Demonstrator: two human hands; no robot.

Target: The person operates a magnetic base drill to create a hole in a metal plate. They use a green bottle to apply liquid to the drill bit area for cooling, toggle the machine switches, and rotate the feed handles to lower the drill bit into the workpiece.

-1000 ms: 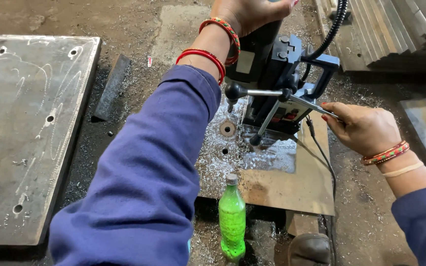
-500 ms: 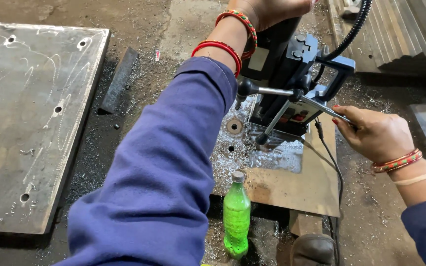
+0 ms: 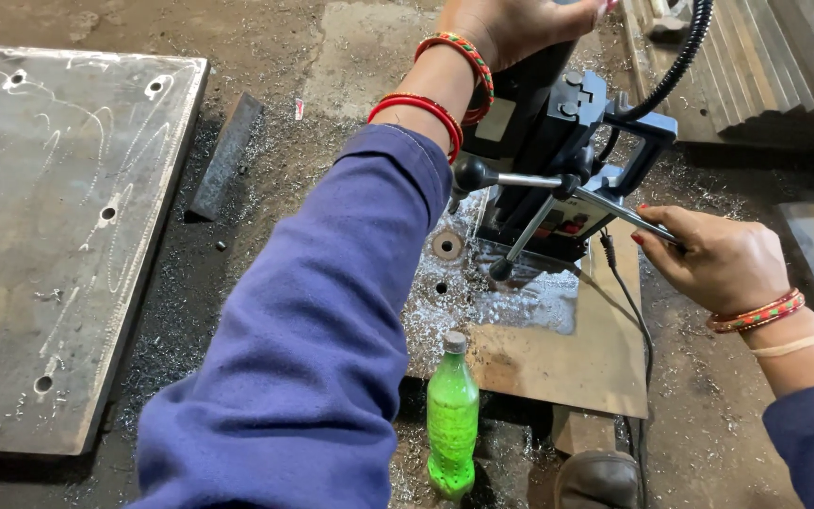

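Note:
A dark magnetic drill press [image 3: 558,160] stands on a rusty steel plate [image 3: 567,358] covered with metal shavings and two drilled holes. My left hand [image 3: 511,24] rests on top of the drill, gripping its upper body; red bangles circle the wrist. My right hand [image 3: 718,259] is closed around one spoke of the feed handle [image 3: 614,203] at the drill's right side. A green plastic bottle [image 3: 451,419] stands upright at the plate's near edge, below my left sleeve.
A large grey steel plate [image 3: 58,245] with several holes lies at the left. A short flat steel bar [image 3: 226,155] lies beside it. Stacked steel sections [image 3: 756,66] sit at the top right. A black cable [image 3: 680,57] runs up from the drill. A shoe tip [image 3: 600,481] shows below.
The view has shifted slightly, so everything sits a little further right and up. My right hand has moved down a little with the handle spoke. My left hand stays on the drill.

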